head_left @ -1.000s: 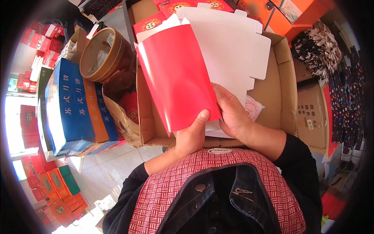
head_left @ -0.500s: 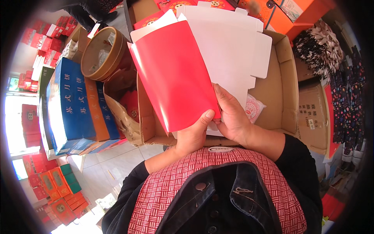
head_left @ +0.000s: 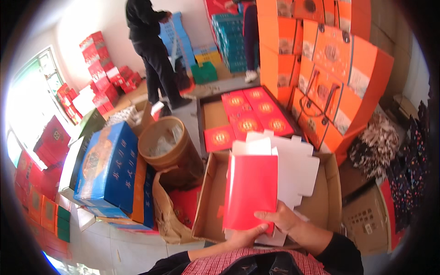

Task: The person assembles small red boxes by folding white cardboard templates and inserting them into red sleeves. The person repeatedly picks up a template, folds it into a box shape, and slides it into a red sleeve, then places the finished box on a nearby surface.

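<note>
A glossy red paper carton [head_left: 251, 188] stands before me, with white flaps sticking out at its far end. My left hand [head_left: 250, 236] grips its near edge, thumb laid on the red face. At the near right corner, my right hand [head_left: 283, 220] closes on the same carton, its thumb across the face; its other fingers are partly hidden. Behind and to the right of the carton lie flat white carton blanks [head_left: 298, 172], within a shallow brown cardboard box [head_left: 327, 197].
A dark-rimmed tray [head_left: 215, 117] of red boxes is beyond. Orange gift boxes [head_left: 330, 87] are stacked far right. On the left are a brown bucket [head_left: 176, 142], a brown paper bag [head_left: 165, 215] and blue boxes [head_left: 107, 169]. A person in black [head_left: 153, 55] stands at the back.
My view has tilted up, bringing the back of the room and people into sight. The red carton stands straighter, having leaned left before. Both hands still hold it.
</note>
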Demonstrator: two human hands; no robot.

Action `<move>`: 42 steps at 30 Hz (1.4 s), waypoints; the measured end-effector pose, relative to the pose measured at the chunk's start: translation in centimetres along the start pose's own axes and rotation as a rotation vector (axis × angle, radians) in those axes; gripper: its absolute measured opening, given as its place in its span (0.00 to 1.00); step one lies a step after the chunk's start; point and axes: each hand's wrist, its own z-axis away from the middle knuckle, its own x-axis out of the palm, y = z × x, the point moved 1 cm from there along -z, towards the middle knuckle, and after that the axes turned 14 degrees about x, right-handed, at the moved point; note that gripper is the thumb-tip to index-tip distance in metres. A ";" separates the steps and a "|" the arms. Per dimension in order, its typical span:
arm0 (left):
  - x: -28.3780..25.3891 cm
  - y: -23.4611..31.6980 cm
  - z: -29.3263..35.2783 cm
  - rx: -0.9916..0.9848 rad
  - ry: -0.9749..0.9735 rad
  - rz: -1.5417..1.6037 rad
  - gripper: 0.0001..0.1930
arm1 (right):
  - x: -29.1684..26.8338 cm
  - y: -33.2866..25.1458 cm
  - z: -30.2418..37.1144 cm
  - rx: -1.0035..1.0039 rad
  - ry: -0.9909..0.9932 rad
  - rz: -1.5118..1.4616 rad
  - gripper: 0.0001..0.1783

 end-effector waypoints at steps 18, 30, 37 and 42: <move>1.7 8.8 0.1 0.676 -0.254 -0.887 0.18 | -4.3 0.0 1.4 -0.426 0.436 0.021 0.19; -2.0 5.1 -6.5 0.408 -0.121 -0.643 0.45 | -4.9 3.4 -0.4 -0.289 0.219 0.106 0.35; -2.5 3.2 -7.5 0.445 -0.106 -0.632 0.44 | -5.3 -0.9 -3.4 -0.607 0.282 0.392 0.44; -3.4 3.6 -9.7 0.253 0.049 -0.477 0.38 | -5.2 0.3 -3.1 -0.676 0.308 0.462 0.47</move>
